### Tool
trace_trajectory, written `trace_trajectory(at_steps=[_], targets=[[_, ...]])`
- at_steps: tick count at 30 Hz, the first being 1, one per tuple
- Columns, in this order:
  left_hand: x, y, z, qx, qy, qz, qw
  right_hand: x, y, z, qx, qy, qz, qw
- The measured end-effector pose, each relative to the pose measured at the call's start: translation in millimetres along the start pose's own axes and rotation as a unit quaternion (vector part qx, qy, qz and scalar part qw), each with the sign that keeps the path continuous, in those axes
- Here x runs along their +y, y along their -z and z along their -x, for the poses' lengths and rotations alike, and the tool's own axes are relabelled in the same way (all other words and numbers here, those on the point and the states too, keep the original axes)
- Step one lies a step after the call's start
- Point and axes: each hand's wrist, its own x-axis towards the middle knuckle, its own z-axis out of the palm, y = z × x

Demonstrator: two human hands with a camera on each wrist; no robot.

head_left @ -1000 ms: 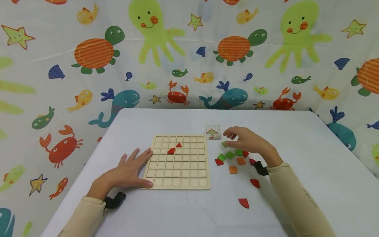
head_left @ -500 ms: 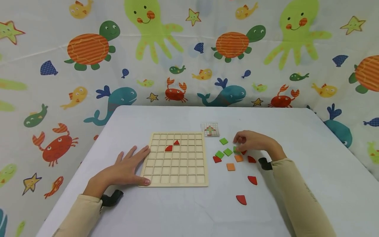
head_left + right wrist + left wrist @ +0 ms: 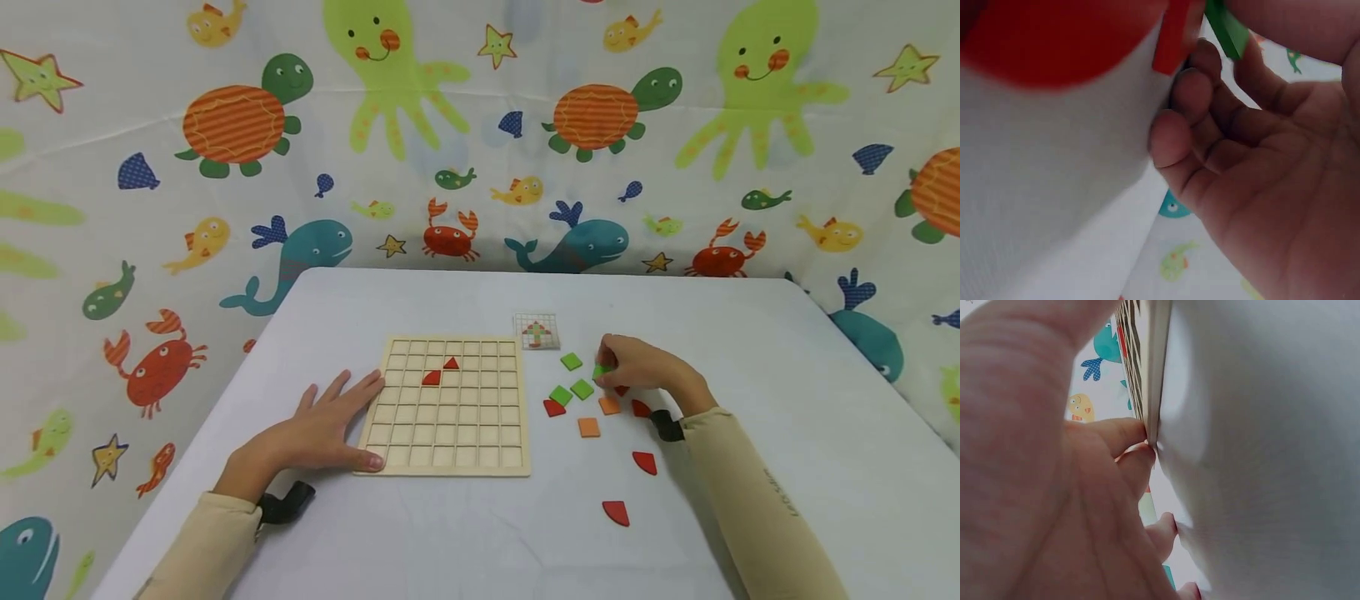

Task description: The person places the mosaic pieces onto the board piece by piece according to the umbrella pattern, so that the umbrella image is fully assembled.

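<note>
Right of centre in the head view, the right hand (image 3: 641, 364) pinches a green tile (image 3: 599, 372) between thumb and fingers, the other fingers curled in. A second ago it hung farther left with thumb and fingers parted, over one of the other green tiles (image 3: 572, 362), and the pinched one lay flat; now that one is tilted, though I cannot tell whether it is clear of the tabletop (image 3: 420, 542). Left of centre, the left hand (image 3: 322, 429) is spread wide as before, thumb and fingertip touching the left edge of the board (image 3: 476, 435). The red triangle (image 3: 451, 364) and red quarter (image 3: 432, 378) sit in the same squares, towards the board's top. The card (image 3: 536, 332) stays just beside its upper right corner, and two orange tiles (image 3: 588, 427) lie unmoved below the right hand
</note>
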Motion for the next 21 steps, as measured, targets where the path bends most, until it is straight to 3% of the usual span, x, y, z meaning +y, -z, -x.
trace_trajectory(at_steps=[6, 11, 21], targets=[[1.8, 0.5, 0.5, -0.001, 0.002, 0.002, 1.0, -5, -1, -5.3, 0.077, 0.039, -0.008, 0.9962], [1.6, 4.1, 3.2, 0.002, 0.002, 0.002, 1.0, -24, -2, -8.2, 0.126, 0.082, -0.039, 0.9878], [3.2, 2.9, 3.1, -0.007, 0.004, 0.009, 0.9999, -76, -7, -23.0, 0.133, 0.142, -0.094, 0.9763]])
